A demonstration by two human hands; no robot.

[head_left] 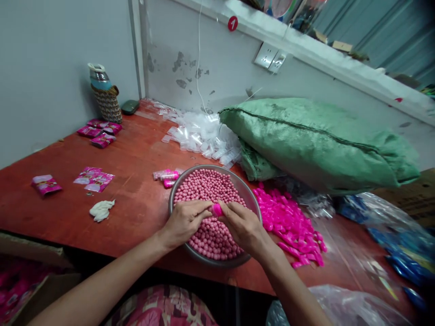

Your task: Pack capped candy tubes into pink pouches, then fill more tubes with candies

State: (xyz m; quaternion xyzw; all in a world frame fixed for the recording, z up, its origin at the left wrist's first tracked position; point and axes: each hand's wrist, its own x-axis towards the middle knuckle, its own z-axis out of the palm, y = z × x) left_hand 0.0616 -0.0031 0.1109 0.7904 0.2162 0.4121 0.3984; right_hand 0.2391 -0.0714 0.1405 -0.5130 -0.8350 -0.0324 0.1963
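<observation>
Over a metal bowl point(257, 203) of round pink beads point(212, 181), my two hands meet at a bright pink cap point(216, 209). My left hand point(185, 222) is closed, its thumb and fingertips pinching at the cap's left side. From the right, my right hand point(243, 224) also closes on the cap with thumb and fingers. Whether a tube sits under the cap is hidden by my fingers. Just left of the bowl lie a few clear tubes with pink caps point(168, 175). A heap of loose pink caps point(292, 217) spreads on the right.
Behind the bowl is a pile of clear empty tubes point(204, 136). A large green sack point(312, 140) lies at the back right. Pink packets point(46, 184) and a crumpled white wad point(102, 210) are on the red table point(136, 226). A bottle in a woven holder point(105, 102) stands back left.
</observation>
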